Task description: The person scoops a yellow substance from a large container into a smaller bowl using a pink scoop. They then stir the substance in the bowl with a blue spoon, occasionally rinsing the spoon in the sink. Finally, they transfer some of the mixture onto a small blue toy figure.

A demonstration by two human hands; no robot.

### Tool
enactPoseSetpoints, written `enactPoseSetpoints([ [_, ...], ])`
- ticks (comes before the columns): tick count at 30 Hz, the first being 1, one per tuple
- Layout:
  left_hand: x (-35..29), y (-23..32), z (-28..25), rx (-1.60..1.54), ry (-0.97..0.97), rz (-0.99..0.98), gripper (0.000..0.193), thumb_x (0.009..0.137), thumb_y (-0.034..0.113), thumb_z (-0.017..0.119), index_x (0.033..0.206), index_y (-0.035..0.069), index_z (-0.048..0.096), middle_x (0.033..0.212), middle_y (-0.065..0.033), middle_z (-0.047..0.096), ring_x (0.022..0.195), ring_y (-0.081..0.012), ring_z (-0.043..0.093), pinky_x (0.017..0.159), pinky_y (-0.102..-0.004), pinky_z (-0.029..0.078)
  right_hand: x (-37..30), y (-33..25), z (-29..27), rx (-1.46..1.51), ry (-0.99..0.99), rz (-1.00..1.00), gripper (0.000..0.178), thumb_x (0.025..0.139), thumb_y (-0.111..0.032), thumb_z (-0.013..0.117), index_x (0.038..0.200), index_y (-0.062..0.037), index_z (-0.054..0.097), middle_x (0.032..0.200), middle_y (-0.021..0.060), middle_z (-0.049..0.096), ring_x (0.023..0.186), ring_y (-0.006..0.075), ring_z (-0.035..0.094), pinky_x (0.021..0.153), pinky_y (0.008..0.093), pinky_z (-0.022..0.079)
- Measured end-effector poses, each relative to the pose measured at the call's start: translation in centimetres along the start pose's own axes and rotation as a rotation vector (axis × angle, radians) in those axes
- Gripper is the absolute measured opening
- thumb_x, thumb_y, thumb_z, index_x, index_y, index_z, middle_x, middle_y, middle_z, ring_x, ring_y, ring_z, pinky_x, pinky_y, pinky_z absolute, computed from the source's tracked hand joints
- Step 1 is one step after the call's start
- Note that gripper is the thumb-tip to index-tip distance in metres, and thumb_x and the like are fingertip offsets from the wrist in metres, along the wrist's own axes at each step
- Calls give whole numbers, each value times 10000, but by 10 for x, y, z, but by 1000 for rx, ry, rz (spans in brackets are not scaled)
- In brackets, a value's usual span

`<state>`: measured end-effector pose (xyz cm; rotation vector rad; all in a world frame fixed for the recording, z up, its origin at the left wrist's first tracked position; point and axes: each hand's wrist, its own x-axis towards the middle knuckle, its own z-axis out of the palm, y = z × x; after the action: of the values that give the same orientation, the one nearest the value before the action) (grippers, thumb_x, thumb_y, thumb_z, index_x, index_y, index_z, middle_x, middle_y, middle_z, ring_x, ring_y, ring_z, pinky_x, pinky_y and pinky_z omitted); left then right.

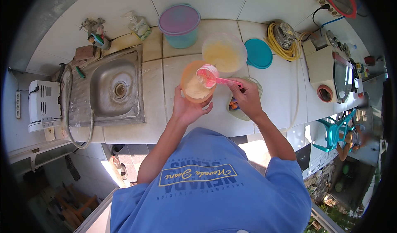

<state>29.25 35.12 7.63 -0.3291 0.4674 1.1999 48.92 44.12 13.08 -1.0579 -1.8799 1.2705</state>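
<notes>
My left hand is closed round the underside and side of an orange bowl that holds pale flour-like powder. In my right hand is the handle of a pink measuring scoop, tilted over the bowl, with white powder clinging to it. Just behind, a clear round tub contains yellowish powder or batter; which of the two I cannot tell. Below my right hand, partly hidden by it, lies a pale green container with small orange and dark items inside.
A lidded teal tub stands by the wall, and a teal lid lies right of the clear tub. At left is a steel sink with a hose. A coiled yellow hose and a white oven occupy the right.
</notes>
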Motion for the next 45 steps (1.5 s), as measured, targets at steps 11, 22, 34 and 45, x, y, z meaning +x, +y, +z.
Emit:
enactPoseSetpoints([
  [11, -38, -8, -39, -83, -223, 141, 675, 892, 514, 491, 1443, 136, 393, 1424, -143, 442, 1239, -302, 482, 999, -471, 410, 52, 1, -9, -789, 421, -304, 357, 868, -236, 721, 1171, -57, 658, 842, 27, 568, 666, 170, 586, 600, 313, 482],
  [22, -102, 45, -87, -65, -361, 315, 728, 808, 310, 633, 1431, 25, 385, 1451, -184, 421, 1343, -318, 417, 1155, -479, 297, 82, 55, 15, -1032, 57, -303, 174, 845, -168, 708, 979, -84, 636, 946, 69, 598, 762, 269, 653, 643, 389, 512],
  [34, -194, 188, -167, -215, -378, 277, 607, 973, 443, 507, 1439, 71, 397, 1453, -149, 444, 1331, -330, 442, 1113, -513, 364, 184, -111, 298, -604, -112, -553, 161, 878, -106, 663, 1020, -31, 658, 841, 100, 647, 666, 221, 631, 590, 325, 496],
  [45, -278, 247, -238, -348, -219, 617, 572, 1005, 451, 432, 1440, 81, 401, 1458, -148, 440, 1343, -330, 428, 1120, -531, 346, 378, -104, 622, -596, 104, -151, 438, 849, -163, 610, 1270, -64, 545, 1391, 239, 409, 1214, 366, 505, 992, 471, 406],
])
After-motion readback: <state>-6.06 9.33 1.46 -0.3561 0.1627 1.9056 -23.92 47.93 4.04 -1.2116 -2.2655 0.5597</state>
